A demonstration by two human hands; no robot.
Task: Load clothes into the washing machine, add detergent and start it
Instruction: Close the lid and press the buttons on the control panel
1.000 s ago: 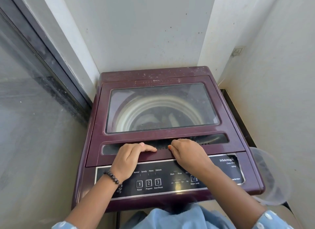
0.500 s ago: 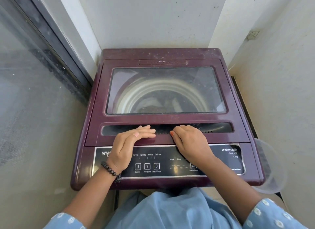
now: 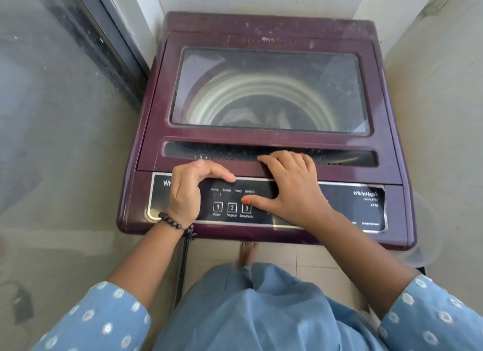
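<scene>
Maroon washing machine (image 3: 264,29) lid (image 3: 269,141) down; our left hand (image 3: 188,191) rested relaxed at the panel's (image 3: 366,209) left edge, right hand (image 3: 290,188) spread flat, thumb by Start/Pause (image 3: 246,208), probably to start it.

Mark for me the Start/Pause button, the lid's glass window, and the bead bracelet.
Start/Pause button (image 3: 246,208): head view, on the boxed numeral 3.
Glass window (image 3: 271,91): head view, on the middle of the pane in the closed lid.
Bead bracelet (image 3: 175,224): head view, on the dark beads across the left wrist.

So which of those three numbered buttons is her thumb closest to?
Button 3, marked Start/Pause, the rightmost of the row. The right hand has its thumb tip just above it; buttons 1 and 2 lie further left.
</scene>
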